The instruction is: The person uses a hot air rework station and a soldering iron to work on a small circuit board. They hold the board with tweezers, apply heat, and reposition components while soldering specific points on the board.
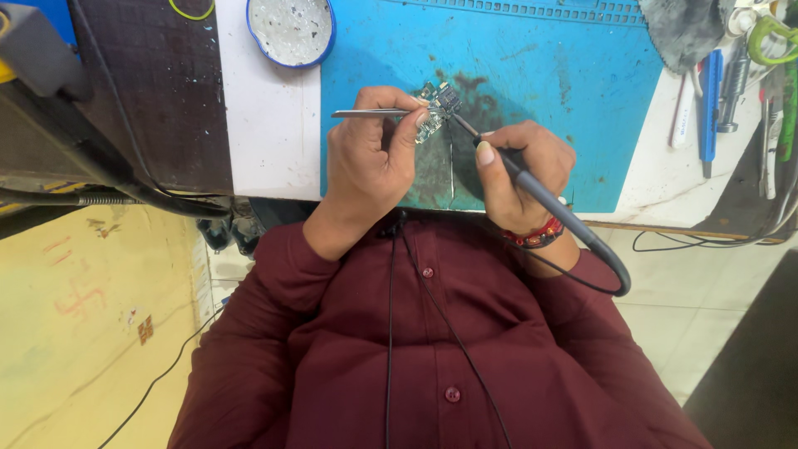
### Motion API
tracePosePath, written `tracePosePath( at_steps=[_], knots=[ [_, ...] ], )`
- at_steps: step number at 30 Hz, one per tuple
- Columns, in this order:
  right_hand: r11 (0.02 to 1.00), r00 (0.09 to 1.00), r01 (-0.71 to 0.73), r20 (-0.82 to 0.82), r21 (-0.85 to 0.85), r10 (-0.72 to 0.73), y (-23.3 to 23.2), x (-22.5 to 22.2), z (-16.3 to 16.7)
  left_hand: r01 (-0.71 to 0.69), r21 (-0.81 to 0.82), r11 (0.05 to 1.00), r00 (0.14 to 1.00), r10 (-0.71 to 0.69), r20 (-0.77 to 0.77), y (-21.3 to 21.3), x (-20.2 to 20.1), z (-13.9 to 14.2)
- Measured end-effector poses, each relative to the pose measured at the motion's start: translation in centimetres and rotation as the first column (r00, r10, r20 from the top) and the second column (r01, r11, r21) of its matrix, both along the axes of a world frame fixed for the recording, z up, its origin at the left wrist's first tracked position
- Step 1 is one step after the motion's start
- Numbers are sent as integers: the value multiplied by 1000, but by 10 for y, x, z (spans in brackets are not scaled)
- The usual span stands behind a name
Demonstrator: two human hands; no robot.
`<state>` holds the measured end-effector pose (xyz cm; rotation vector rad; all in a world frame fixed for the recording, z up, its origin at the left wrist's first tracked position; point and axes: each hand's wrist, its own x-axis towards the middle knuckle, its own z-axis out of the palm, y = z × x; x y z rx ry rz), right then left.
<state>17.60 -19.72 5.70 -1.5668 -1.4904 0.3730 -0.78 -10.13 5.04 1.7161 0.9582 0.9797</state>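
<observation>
Pointing up-left at board (434, 106): soldering iron (532, 187).

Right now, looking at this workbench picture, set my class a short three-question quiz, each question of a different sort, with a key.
1. True or false: the right hand holds the soldering iron with its tip at the small circuit board.
2. Which tool does the left hand hold? A) scissors B) tweezers C) a brush
3. Fill in: the board is held over a ____ work mat.

Key
1. True.
2. B: thin metal tweezers, pointing at the board.
3. Blue. A round blue-rimmed tin sits beyond the mat's left edge.
</observation>
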Motion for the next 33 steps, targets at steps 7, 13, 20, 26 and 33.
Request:
tracePosePath(
  at_steps=[7,13,20,26,33],
  knots=[
    [1000,998,15,-65,-15,-16,0,2,-4,8,16,1000,1000,-8,-12,0,0,1],
    [985,910,94,-388,-143,-143,-6,3,-11,10,22,1000,1000,-10,-3,1,0,-1],
    [996,933,43,-353,-73,-66,-6,6,-11,8,4,1000,1000,-8,3,0,0,-1],
    [999,997,17,-78,-33,-19,-1,2,-3,0,7,1000,1000,0,3,0,1,0],
    [999,999,3,-38,-37,-4,3,0,1,-1,17,1000,1000,1,3,0,1,2]
  ],
)
